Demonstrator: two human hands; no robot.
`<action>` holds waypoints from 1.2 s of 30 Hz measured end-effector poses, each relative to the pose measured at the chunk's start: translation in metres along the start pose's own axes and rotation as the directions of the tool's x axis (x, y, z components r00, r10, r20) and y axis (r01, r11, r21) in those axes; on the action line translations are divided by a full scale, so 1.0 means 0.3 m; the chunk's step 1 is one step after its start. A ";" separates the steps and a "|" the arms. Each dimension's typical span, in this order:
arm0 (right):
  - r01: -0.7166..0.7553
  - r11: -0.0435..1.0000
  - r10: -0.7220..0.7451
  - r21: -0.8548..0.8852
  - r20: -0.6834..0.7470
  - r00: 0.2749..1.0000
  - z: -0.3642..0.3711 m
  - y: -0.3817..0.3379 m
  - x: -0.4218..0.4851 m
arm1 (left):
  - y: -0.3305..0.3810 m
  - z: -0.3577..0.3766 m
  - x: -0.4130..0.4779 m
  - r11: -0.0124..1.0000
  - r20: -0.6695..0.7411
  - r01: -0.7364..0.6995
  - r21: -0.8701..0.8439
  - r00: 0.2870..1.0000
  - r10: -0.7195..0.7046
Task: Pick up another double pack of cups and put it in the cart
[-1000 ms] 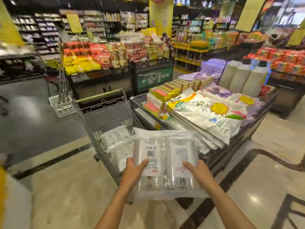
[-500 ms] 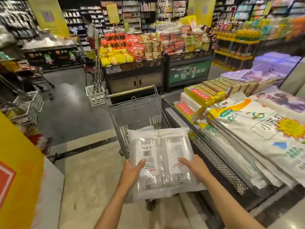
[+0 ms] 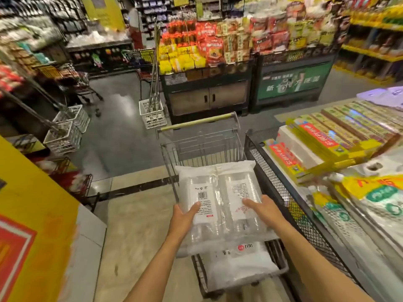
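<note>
Fingers of the left hand (image 3: 185, 216) and right hand (image 3: 265, 209) curl around a clear plastic pack (image 3: 218, 201), thumbs on top, holding it level above the shopping cart (image 3: 197, 125). A white bag (image 3: 239, 267) already lies inside; the pack is not yet set down. Display bins (image 3: 268, 186) stand beside, shelves beyond.

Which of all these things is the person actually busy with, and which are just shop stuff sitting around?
In hand:
clear plastic pack, held over the cart by the left hand and right hand
shopping cart
white bag lying in the cart

Just lying about:
yellow boxes on the display table
snack shelf
white baskets on the floor
</note>
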State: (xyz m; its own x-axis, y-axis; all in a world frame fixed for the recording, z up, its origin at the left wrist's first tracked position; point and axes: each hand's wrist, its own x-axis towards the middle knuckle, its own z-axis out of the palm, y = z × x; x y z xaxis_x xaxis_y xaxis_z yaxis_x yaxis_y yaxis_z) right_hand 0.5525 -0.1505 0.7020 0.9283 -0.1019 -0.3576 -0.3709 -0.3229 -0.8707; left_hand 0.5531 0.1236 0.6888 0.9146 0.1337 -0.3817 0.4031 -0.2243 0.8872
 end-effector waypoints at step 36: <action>-0.510 0.840 0.526 -0.183 0.048 0.849 0.238 0.605 1.343 | -0.384 0.324 1.218 0.862 0.151 0.486 0.143 0.850 -0.504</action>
State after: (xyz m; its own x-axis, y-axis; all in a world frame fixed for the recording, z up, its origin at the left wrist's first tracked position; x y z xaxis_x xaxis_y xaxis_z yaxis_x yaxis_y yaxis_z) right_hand 0.8572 -0.1831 0.3757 0.5917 -0.2113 -0.7780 -0.7806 -0.3916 -0.4873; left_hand 0.8442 0.1045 0.4220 0.5793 0.0814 -0.8110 0.7967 -0.2668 0.5423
